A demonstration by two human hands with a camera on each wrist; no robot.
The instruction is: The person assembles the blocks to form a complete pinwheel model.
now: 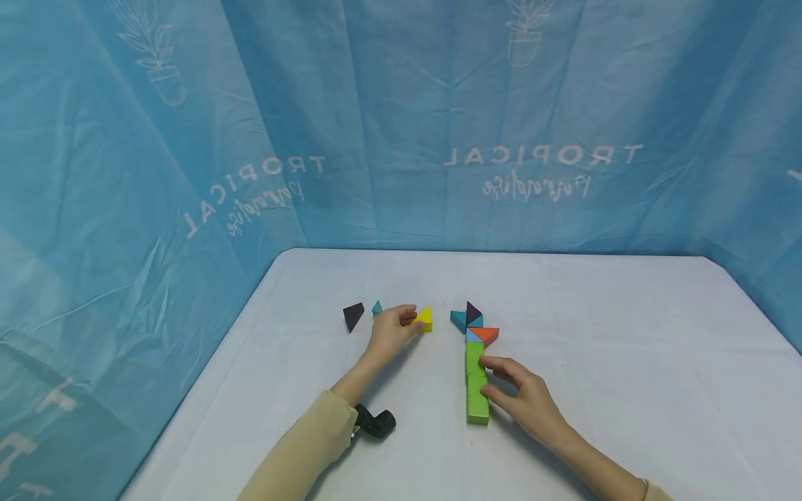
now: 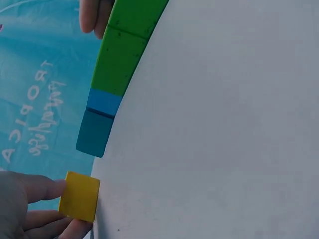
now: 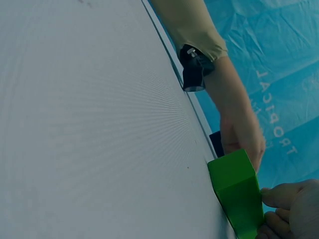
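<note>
In the head view my left hand (image 1: 390, 334) pinches a yellow triangular block (image 1: 427, 319) between thumb and fingers. The left wrist view shows the yellow block (image 2: 80, 197) from its flat side, close over the tabletop. My right hand (image 1: 529, 402) rests its fingertips and thumb against the right side of two green blocks, a far one (image 1: 475, 358) and a near one (image 1: 477, 405), lined up end to end. Beyond them a light blue triangle (image 1: 473, 335) and an orange triangle (image 1: 486, 335) meet. Teal blocks (image 1: 459, 319) and a dark triangle (image 1: 473, 313) stand at the far end.
Left of my left hand lie a dark block (image 1: 354, 316) and a small teal block (image 1: 376, 308), partly hidden by that hand. A black wrist camera (image 1: 377, 423) sits at the left cuff. Blue printed cloth (image 1: 401, 125) hangs around the white table (image 1: 626, 334).
</note>
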